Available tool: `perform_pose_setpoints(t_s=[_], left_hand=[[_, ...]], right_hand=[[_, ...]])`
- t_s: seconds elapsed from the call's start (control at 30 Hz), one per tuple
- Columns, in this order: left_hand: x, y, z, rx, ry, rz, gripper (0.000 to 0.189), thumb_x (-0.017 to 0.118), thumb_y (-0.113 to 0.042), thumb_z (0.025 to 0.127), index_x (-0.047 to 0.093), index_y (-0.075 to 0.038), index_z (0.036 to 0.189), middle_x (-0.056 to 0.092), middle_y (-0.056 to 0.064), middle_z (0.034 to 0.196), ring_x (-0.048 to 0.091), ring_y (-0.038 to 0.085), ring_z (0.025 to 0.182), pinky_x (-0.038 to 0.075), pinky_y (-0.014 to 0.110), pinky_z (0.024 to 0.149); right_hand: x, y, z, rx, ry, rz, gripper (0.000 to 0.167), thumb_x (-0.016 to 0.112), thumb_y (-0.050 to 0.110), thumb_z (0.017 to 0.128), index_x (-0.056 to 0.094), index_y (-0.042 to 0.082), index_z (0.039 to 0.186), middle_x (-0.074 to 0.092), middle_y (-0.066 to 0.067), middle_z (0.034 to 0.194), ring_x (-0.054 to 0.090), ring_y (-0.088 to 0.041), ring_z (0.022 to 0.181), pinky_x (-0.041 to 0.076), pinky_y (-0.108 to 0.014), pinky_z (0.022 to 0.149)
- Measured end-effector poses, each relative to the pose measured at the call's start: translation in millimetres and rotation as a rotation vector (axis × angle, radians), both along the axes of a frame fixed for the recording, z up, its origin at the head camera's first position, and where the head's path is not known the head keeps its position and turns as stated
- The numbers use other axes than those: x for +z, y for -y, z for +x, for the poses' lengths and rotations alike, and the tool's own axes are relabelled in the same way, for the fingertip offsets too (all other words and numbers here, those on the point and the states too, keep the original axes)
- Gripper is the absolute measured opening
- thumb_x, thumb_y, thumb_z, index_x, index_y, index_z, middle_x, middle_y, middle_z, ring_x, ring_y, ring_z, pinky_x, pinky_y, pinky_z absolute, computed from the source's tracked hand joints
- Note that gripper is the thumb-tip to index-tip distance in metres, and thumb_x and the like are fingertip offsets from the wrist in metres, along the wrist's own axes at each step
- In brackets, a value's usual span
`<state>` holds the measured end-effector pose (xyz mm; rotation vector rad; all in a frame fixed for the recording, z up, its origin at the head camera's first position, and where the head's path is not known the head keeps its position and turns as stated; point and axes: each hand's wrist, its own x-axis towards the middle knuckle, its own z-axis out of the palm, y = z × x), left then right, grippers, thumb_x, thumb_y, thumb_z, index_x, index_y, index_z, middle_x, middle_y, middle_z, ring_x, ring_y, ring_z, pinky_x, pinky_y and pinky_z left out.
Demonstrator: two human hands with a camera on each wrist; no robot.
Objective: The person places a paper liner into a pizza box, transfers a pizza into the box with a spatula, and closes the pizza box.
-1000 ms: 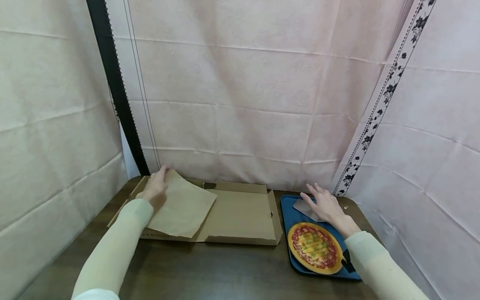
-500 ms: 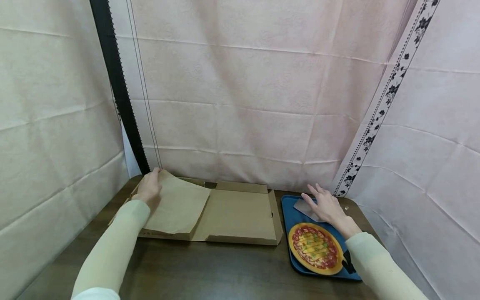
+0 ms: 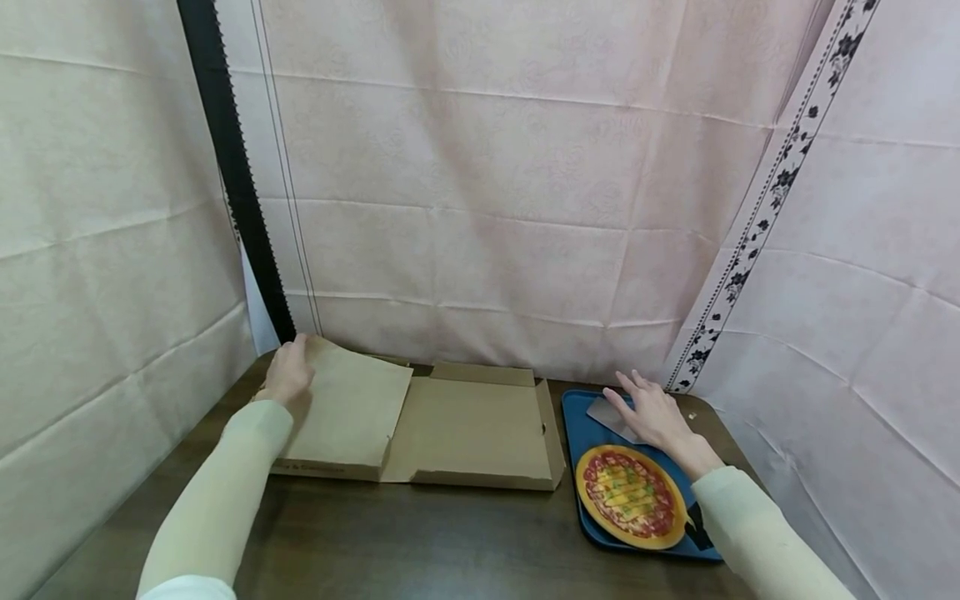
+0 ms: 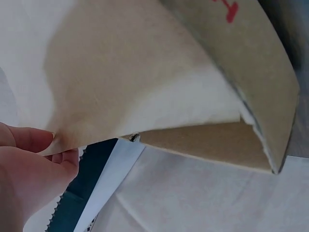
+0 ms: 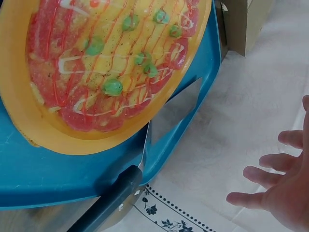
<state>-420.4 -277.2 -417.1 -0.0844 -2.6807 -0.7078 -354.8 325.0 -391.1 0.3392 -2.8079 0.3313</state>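
My left hand (image 3: 288,373) is at the far left corner of an open cardboard pizza box (image 3: 472,425). Between its thumb and fingers it pinches the edge of a sheet of brown paper (image 4: 120,72). The paper (image 3: 352,404) covers the left half of the box, its near edge along the box's front wall. On the right, my right hand (image 3: 651,412) is held with fingers spread over a blue tray (image 3: 573,417), gripping nothing. A pizza (image 5: 111,72) lies on the tray beside a pizza server (image 5: 174,113) with a black handle, partly hidden by the right arm in the head view.
The box's right half (image 3: 468,429) lies flat with its side flaps raised, close to the tray's left edge. Brown table (image 3: 420,542) stretches in front of the box. Pale cloth (image 3: 480,208) hangs behind and at both sides.
My left hand has moved left with the paper, and the sheet has come down flatter over the box's left half. The right hand has stayed almost still above the tray.
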Motion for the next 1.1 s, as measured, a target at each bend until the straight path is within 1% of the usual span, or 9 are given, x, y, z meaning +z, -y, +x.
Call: perform_pose_setpoints(t_s=[0.2, 0.4, 0.57, 0.73, 0.83, 1.0, 1.1], left_hand=[[0.0, 1.1, 2.0, -0.001, -0.001, -0.009, 0.048, 0.048, 0.006, 0.085, 0.038, 0.014, 0.131, 0.052, 0.042, 0.112, 0.053, 0.055, 0.104, 0.046, 0.061, 0.085], [0.2, 1.6, 0.8, 0.02, 0.027, 0.01, 0.05, 0.047, 0.006, 0.086, 0.037, 0.011, 0.135, 0.051, 0.042, 0.115, 0.052, 0.055, 0.107, 0.046, 0.061, 0.086], [-0.3, 0.5, -0.2, 0.02, 0.017, 0.008, 0.047, 0.049, 0.006, 0.085, 0.039, 0.011, 0.131, 0.052, 0.041, 0.112, 0.052, 0.054, 0.105, 0.046, 0.061, 0.084], [-1.8, -0.5, 0.4, 0.021, -0.002, 0.005, 0.043, 0.048, 0.006, 0.084, 0.041, 0.012, 0.126, 0.053, 0.04, 0.107, 0.054, 0.054, 0.1, 0.047, 0.06, 0.082], [-2.2, -0.2, 0.7, 0.021, -0.001, 0.01, 0.043, 0.048, 0.006, 0.083, 0.041, 0.012, 0.126, 0.054, 0.039, 0.107, 0.054, 0.054, 0.101, 0.047, 0.06, 0.083], [-0.4, 0.5, 2.7, 0.018, 0.033, 0.014, 0.043, 0.049, 0.006, 0.084, 0.042, 0.01, 0.126, 0.053, 0.039, 0.113, 0.054, 0.053, 0.105, 0.046, 0.059, 0.084], [1.4, 1.4, 5.6, 0.01, 0.079, 0.01, 0.043, 0.047, 0.006, 0.086, 0.043, 0.011, 0.128, 0.051, 0.04, 0.119, 0.052, 0.053, 0.109, 0.046, 0.06, 0.087]], right_hand=[[0.9, -1.1, 1.0, -0.011, 0.021, 0.006, 0.069, 0.035, 0.055, 0.1, 0.041, 0.005, 0.146, 0.034, -0.033, 0.149, 0.039, -0.054, 0.13, 0.035, -0.071, 0.096], [2.0, -2.6, 2.8, -0.019, 0.026, 0.01, 0.068, 0.035, 0.055, 0.1, 0.041, 0.005, 0.146, 0.034, -0.032, 0.149, 0.038, -0.055, 0.13, 0.034, -0.072, 0.096], [2.1, -3.3, 4.6, -0.011, 0.009, 0.011, 0.066, 0.038, 0.052, 0.101, 0.043, 0.003, 0.145, 0.036, -0.033, 0.148, 0.04, -0.055, 0.128, 0.035, -0.071, 0.096], [1.5, -2.1, 5.1, -0.002, 0.008, 0.009, 0.066, 0.038, 0.052, 0.101, 0.044, 0.002, 0.144, 0.036, -0.034, 0.147, 0.04, -0.056, 0.128, 0.033, -0.075, 0.094], [1.8, -2.2, 5.4, -0.002, 0.004, 0.014, 0.066, 0.039, 0.052, 0.101, 0.044, 0.002, 0.143, 0.037, -0.034, 0.147, 0.04, -0.056, 0.128, 0.032, -0.076, 0.094], [3.0, -2.4, 5.9, 0.003, -0.003, 0.017, 0.065, 0.04, 0.052, 0.1, 0.045, 0.003, 0.143, 0.038, -0.034, 0.146, 0.041, -0.055, 0.128, 0.033, -0.075, 0.094], [2.8, -2.0, 5.6, 0.003, -0.001, 0.018, 0.065, 0.04, 0.052, 0.1, 0.045, 0.003, 0.143, 0.037, -0.034, 0.146, 0.041, -0.055, 0.128, 0.034, -0.075, 0.094]])
